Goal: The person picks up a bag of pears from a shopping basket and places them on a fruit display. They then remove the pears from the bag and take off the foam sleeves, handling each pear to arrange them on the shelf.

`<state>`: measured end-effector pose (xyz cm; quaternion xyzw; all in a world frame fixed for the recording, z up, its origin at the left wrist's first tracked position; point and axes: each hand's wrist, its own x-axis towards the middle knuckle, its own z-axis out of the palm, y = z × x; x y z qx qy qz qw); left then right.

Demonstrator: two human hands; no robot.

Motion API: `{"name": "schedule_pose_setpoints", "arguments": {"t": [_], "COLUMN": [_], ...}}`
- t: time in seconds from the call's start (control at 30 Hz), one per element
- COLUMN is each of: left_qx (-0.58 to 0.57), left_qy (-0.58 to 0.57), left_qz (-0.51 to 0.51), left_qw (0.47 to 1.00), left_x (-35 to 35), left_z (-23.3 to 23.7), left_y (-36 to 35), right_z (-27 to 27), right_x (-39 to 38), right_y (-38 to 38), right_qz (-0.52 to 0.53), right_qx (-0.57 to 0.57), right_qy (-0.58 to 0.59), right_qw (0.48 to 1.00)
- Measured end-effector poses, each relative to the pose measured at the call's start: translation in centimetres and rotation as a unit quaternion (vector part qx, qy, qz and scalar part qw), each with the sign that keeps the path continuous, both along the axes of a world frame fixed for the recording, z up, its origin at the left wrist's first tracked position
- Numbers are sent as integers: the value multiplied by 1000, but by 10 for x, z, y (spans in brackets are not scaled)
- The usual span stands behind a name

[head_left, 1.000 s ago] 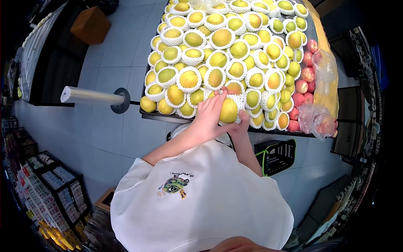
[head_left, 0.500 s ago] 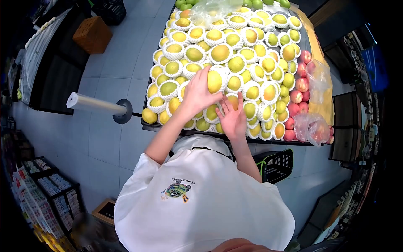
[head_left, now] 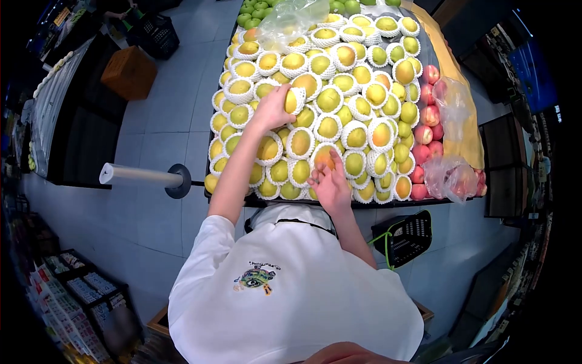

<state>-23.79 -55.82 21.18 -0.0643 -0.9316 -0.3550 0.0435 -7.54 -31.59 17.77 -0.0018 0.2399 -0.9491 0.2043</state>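
Rows of yellow-green fruit in white foam nets cover the display stand. My left hand reaches over the middle-left rows, its fingers wrapped round a netted yellow fruit. Closer to the stand's front edge, my right hand is raised with its fingers partly curled and apart, just below an orange-yellow netted fruit. Nothing shows in the right hand.
Red apples and clear plastic bags lie at the right. Another clear bag is at the back near green fruit. A black basket and a plastic roll on a stand flank me.
My left hand has moved left and farther back, with a netted fruit in its fingers. My right hand has shifted slightly down, its fingers more curled. The view has shifted slightly.
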Motion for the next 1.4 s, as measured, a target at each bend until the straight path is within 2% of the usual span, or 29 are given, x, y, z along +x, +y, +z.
{"name": "schedule_pose_setpoints", "arguments": {"t": [0.07,0.17,0.27,0.3,0.33,0.4,0.47,0.57,0.63,0.77,0.93,1.07,1.17,1.27,1.33,1.37,1.4], "left_qx": [37,153,101,47,47,-21,-24,-27,-107,-52,1,4,-28,24,5,5,-12], "left_qy": [0,46,73,46,43,-10,-27,24,102,83,117,110,115,171,139,143,101], "left_qz": [-12,61,75,85,87,120,121,129,133,123,108,84,78,74,13,13,18], "left_qw": [999,985,989,994,994,992,992,991,980,988,987,990,990,982,990,990,995], "left_x": [2,11,38,46,54,64,69,69,67,66,84,89,68,13,-28,-41,-50], "left_z": [-3,8,29,30,27,20,9,-18,-28,-35,-23,-40,-24,-4,-7,-8,-6], "left_y": [-4,-7,-3,0,4,14,21,29,31,27,12,1,4,24,31,36,41], "right_z": [-1,-1,-1,-3,-5,-7,-8,-7,-8,-11,-9,-12,-6,-1,2,3,4], "right_x": [2,-1,0,1,0,0,-1,-1,0,0,-2,-9,-17,-25,-30,-32,-33], "right_y": [1,3,6,7,8,8,8,6,4,3,8,28,39,44,45,45,44], "right_qz": [-1,-3,-3,-1,3,8,14,23,26,40,25,-7,-34,-53,-62,-60,-59], "right_qx": [-2,0,-3,-2,14,31,27,23,11,-1,27,51,56,91,101,99,96], "right_qy": [-9,-5,-16,-20,-18,-16,-16,-19,-29,-30,-24,-13,-16,-3,9,13,16], "right_qw": [1000,1000,1000,1000,1000,999,999,999,999,999,999,999,998,994,993,993,994]}}
